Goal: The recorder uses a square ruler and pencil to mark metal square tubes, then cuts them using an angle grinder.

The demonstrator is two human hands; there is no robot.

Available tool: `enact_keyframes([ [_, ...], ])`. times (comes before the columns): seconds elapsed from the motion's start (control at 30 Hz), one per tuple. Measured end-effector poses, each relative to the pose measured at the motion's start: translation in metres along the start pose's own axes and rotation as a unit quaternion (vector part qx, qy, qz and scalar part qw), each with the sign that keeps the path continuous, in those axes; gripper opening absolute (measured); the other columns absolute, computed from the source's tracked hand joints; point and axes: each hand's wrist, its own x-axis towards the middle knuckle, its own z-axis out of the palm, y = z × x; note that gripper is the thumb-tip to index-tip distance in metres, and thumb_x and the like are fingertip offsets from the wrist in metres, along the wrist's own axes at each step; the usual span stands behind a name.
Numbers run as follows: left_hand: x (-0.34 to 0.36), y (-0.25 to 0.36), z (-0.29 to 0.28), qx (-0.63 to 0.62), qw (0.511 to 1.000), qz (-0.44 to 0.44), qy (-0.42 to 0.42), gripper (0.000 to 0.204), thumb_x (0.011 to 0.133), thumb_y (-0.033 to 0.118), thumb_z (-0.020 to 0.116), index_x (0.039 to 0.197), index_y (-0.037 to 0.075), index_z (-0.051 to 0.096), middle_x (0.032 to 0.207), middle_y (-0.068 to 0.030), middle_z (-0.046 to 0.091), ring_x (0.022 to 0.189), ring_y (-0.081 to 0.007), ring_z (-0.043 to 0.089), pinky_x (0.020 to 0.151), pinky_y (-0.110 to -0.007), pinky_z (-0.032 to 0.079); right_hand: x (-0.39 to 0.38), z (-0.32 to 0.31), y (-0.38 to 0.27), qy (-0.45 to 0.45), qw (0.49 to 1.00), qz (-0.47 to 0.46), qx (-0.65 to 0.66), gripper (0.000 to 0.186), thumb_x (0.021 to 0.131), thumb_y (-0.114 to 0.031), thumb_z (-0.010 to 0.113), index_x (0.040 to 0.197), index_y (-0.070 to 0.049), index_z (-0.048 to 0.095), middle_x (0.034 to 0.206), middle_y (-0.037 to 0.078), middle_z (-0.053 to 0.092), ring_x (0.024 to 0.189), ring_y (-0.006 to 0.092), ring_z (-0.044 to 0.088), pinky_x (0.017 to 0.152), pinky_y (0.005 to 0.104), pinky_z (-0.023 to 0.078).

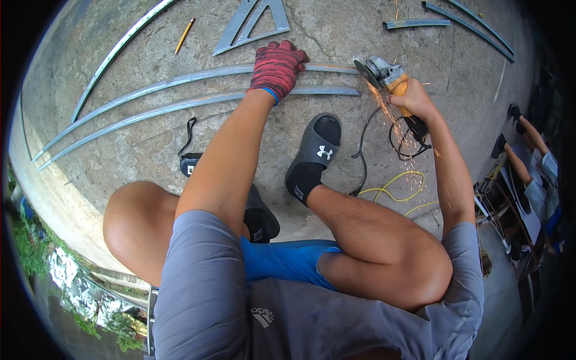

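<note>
The metal strip (pixel 330 68) lies on the concrete floor (pixel 345 36), running under your gloved left hand (pixel 278 69) and out past both sides of it. That hand is closed over the strip, seemingly to keep it down, though the undersides of the fingers are hidden. Off to its right, the grinder (pixel 387 72) has its disc (pixel 367 73) at the strip's end, and your bare right hand (pixel 417 101) grips the yellow body. Sparks (pixel 396 117) stream from the disc toward you, so the step in hand looks like cutting or grinding that end; exactly where the disc bites is too small to tell. The next move seems to call for a steady wrist, light pressure and a firm left hand. A second strip (pixel 324 90) lies just nearer you than the left hand, its end close to the spray. Nearer you than the right hand are a black cord (pixel 360 155) and a yellow cord (pixel 410 173), worth guarding from sparks, as is your sandal (pixel 327 135). Beyond the left hand sits a metal triangle (pixel 279 18), with a pencil (pixel 185 36) farther left.
</note>
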Motion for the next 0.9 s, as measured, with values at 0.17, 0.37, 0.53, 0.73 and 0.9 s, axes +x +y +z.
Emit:
enact_keyframes([
  [0.17,0.0,0.003,-0.002,0.012,1.0,-0.004,-0.006,0.025,0.097,0.031,0.069,0.12,0.027,0.077,0.128,-0.0044,0.068,0.121,-0.0307,0.061,0.105,-0.052,0.044,0.003,0.003,0.012,0.019,0.999,-0.029,0.01,0.033,0.071,-0.016,0.081,0.095,0.005,0.071,0.084,0.007,0.071,0.072,0.0166,0.066,0.068,0.0341,0.054],
  [0.37,-0.002,0.003,-0.004,0.016,1.0,-0.005,-0.004,0.025,0.097,0.032,0.069,0.121,0.029,0.077,0.128,-0.0036,0.068,0.122,-0.0303,0.06,0.104,-0.053,0.044,-0.003,0.003,0.005,0.013,1.0,-0.021,0.01,0.032,0.073,-0.015,0.082,0.094,0.005,0.071,0.084,0.007,0.071,0.073,0.0169,0.066,0.069,0.0346,0.054],
  [0.53,-0.003,0.002,-0.005,0.002,1.0,0.003,0.004,0.024,0.097,0.031,0.069,0.119,0.027,0.077,0.127,-0.0058,0.067,0.122,-0.0314,0.061,0.105,-0.053,0.044,-0.005,0.002,0.005,0.007,1.0,-0.006,-0.001,0.031,0.073,-0.016,0.082,0.093,0.005,0.071,0.084,0.008,0.071,0.073,0.0173,0.066,0.069,0.0352,0.054],
  [0.73,-0.003,0.003,-0.008,0.002,1.0,-0.001,-0.007,0.024,0.098,0.03,0.068,0.12,0.028,0.077,0.128,-0.0042,0.067,0.122,-0.0311,0.06,0.106,-0.053,0.043,-0.008,0.002,0.009,0.018,1.0,-0.01,-0.003,0.031,0.073,-0.017,0.083,0.092,0.005,0.071,0.084,0.008,0.072,0.074,0.0178,0.067,0.07,0.0354,0.055],
  [0.9,-0.003,0.003,-0.007,-0.004,1.0,0.003,-0.007,0.024,0.098,0.03,0.068,0.12,0.027,0.076,0.127,-0.0049,0.067,0.122,-0.0312,0.06,0.106,-0.053,0.043,-0.006,0.001,0.017,0.008,1.0,-0.005,0.001,0.032,0.072,-0.017,0.082,0.093,0.005,0.071,0.084,0.008,0.072,0.074,0.0176,0.067,0.071,0.0355,0.055],
])
